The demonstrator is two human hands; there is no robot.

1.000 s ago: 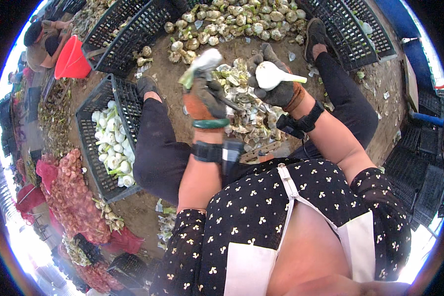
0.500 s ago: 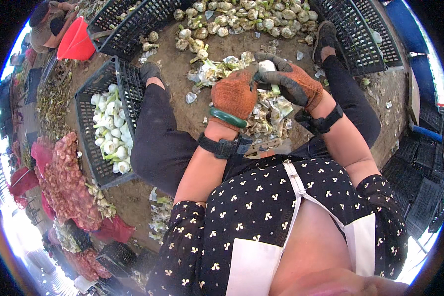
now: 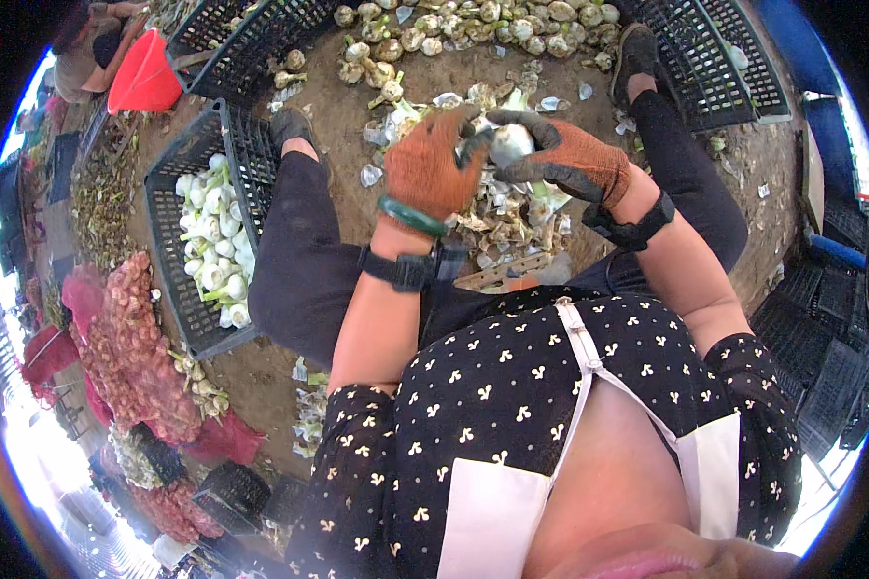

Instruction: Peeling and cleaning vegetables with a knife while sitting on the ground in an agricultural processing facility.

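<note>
A white garlic bulb (image 3: 512, 145) is gripped in my right hand (image 3: 581, 162), its dark-coated glove fingers and thumb closed around the bulb's right side. My left hand (image 3: 431, 166) is just left of the bulb, fingers bent and a gap showing between thumb and fingers; nothing can be made out in it. Both hands wear orange gloves with dark palms. Below and behind them lies a heap of dry garlic skins (image 3: 512, 222). To my left, a black plastic crate (image 3: 198, 314) holds several cleaned white garlic bulbs (image 3: 217, 232).
Uncleaned garlic bulbs (image 3: 473, 34) lie piled on the soil ahead. Black crates flank them, one at the right (image 3: 710, 72) and one at the left (image 3: 261, 43). A red bucket (image 3: 147, 77) stands near another person. Filled net sacks (image 3: 135, 347) lie at the left.
My left hand has moved left and apart from my right hand. The bulb, mostly covered before, now shows its round white side in my right hand.
</note>
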